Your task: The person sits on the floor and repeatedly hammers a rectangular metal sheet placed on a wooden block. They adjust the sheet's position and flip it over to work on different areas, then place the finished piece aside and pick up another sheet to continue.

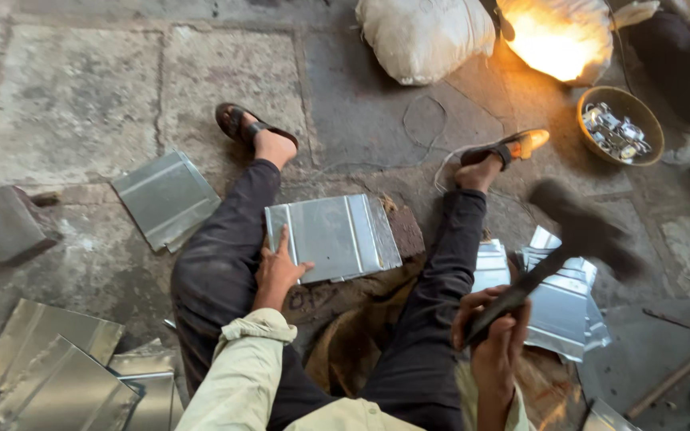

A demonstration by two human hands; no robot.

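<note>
Sheet-metal panel under a raised hammer
The left hand (278, 271) lies flat on the metal sheet (333, 236) between the legs; right of the sheet, the right hand (495, 326) is clamped around a blurred, seemingly raised hammer (576, 231)

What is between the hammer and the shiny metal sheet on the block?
In the head view, the person's right leg in dark trousers lies between the raised hammer and the metal sheet.

The hammer (576, 235) head is smeared by motion blur, its shape unclear. The right hand (495, 327) hides the handle's lower end. The bowl (592, 104) holds shiny metal bits too small to identify. The bottom edge cuts off the stacked sheets (65, 383).
</note>
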